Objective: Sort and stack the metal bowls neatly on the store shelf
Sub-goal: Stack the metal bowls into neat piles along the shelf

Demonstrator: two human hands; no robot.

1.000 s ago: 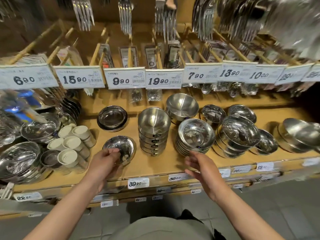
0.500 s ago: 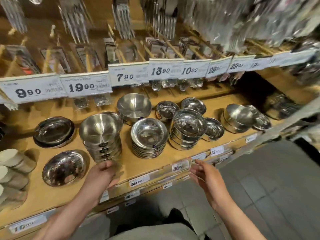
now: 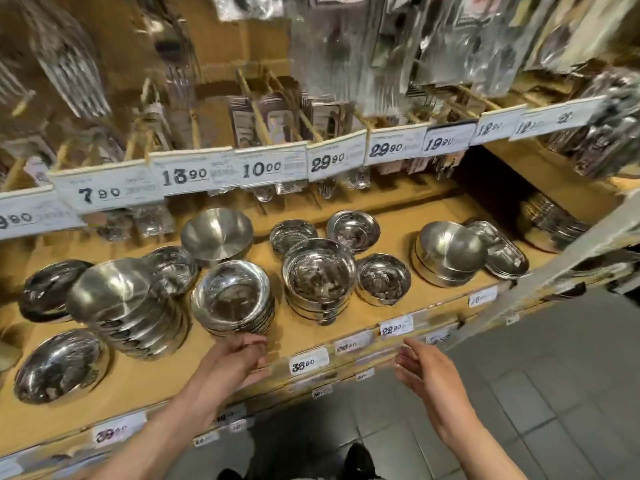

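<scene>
Reaching to the shelf's (image 3: pixel 214 367) front edge, the left hand (image 3: pixel 230 358) curls loosely just below a stack of shallow bowls (image 3: pixel 232 299), holding nothing; whether it touches them is unclear. The right hand (image 3: pixel 427 370) hovers wide and relaxed beyond the front edge, near the price tags (image 3: pixel 396 328)
</scene>
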